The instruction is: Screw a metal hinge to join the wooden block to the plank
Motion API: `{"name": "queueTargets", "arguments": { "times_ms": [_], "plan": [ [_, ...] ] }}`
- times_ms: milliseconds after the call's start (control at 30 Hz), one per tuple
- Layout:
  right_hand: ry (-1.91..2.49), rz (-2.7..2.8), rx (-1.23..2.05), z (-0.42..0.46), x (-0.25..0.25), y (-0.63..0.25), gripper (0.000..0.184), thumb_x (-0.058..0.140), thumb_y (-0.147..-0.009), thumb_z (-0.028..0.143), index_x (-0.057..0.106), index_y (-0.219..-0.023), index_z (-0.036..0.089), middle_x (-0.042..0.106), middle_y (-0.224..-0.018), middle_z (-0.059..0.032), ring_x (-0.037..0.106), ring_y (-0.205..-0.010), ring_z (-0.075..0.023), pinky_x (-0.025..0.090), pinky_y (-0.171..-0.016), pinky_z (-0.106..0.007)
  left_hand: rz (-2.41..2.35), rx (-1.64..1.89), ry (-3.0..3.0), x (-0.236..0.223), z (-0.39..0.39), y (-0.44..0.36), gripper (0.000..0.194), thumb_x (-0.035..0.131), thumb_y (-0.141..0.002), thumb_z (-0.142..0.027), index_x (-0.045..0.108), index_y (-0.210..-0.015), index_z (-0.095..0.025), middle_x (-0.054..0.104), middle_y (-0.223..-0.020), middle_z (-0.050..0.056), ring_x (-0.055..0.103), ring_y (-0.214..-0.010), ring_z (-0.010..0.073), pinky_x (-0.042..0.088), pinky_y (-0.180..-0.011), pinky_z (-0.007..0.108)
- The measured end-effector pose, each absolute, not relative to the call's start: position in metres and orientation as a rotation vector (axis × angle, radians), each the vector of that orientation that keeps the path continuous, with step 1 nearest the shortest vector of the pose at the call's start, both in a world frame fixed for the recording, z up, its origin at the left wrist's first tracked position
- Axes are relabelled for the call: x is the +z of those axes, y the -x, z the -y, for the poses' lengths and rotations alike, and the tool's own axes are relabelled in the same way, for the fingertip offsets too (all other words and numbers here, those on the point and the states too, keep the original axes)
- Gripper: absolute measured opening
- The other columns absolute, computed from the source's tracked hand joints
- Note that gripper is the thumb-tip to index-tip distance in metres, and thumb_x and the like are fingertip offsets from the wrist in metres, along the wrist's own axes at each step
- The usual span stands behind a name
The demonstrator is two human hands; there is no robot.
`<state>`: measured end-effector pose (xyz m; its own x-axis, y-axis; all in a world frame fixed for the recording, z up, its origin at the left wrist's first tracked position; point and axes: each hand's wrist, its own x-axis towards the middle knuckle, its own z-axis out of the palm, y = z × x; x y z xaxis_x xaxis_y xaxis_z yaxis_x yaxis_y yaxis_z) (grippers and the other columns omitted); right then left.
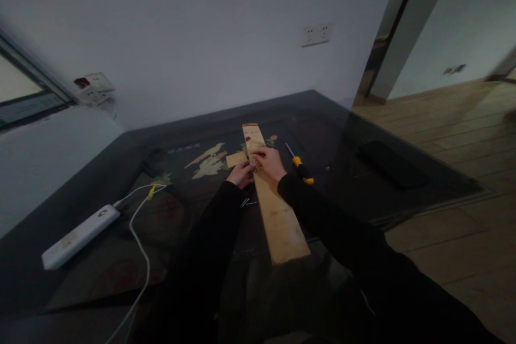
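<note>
A long pale wooden board (278, 215) lies lengthwise on the dark table, its near end at the front edge. My left hand (242, 174) is at the board's left edge, fingers pinched around a small shiny metal piece (253, 163). Over the board, my right hand (269, 160) also pinches at this piece with thumb and forefinger. The piece is too small to name. A small flat wood block (236, 159) sits just left of the board, beyond my left hand. Right of my right hand lies a yellow and black screwdriver (302, 169).
Near my left wrist lie a few thin metal bits (249, 202), perhaps screws. A white power strip (80, 236) with a white cable (141, 247) is on the left. A dark flat object (389, 164) rests at the right of the table (342, 199). A wall stands behind.
</note>
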<state>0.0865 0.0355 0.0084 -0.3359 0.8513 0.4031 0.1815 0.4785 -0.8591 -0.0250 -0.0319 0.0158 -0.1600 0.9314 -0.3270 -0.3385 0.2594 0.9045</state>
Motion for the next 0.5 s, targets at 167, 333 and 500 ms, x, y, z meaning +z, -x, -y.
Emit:
{"name": "queueTargets", "arguments": {
  "times_ms": [167, 333, 500],
  "plan": [
    [0.856, 1.886, 0.731, -0.0357, 0.0083, -0.0864, 0.015, 0.063, -0.078, 0.016, 0.072, -0.091, 0.018, 0.071, -0.077, -0.0021, 0.064, -0.071, -0.0144, 0.048, -0.070, -0.025, -1.246, 1.262, -0.640, 0.0159, 0.0313, 0.0253, 0.020, 0.066, -0.073, -0.005, 0.055, -0.085, -0.016, 0.061, -0.064, -0.001, 0.060, -0.051, 0.0108, 0.051, -0.050, 0.021],
    [0.871, 2.038, 0.607, -0.0323, 0.0109, -0.0872, 0.013, 0.060, -0.080, 0.015, 0.070, -0.088, 0.020, 0.072, -0.086, -0.0039, 0.064, -0.080, -0.0170, 0.046, -0.074, -0.028, -1.248, 1.262, -0.640, 0.0146, 0.0313, 0.0253, 0.021, 0.070, -0.072, -0.009, 0.056, -0.086, -0.015, 0.059, -0.063, -0.002, 0.059, -0.051, 0.0099, 0.051, -0.051, 0.021],
    [0.840, 2.142, 0.511, -0.0289, 0.0140, -0.0878, 0.015, 0.057, -0.083, 0.015, 0.070, -0.091, 0.019, 0.072, -0.091, -0.0059, 0.064, -0.086, -0.0186, 0.044, -0.078, -0.029, -1.245, 1.256, -0.654, 0.0140, 0.0308, 0.0261, 0.017, 0.067, -0.073, -0.007, 0.057, -0.085, -0.015, 0.059, -0.063, -0.002, 0.059, -0.051, 0.0095, 0.050, -0.051, 0.020]
  ]
}}
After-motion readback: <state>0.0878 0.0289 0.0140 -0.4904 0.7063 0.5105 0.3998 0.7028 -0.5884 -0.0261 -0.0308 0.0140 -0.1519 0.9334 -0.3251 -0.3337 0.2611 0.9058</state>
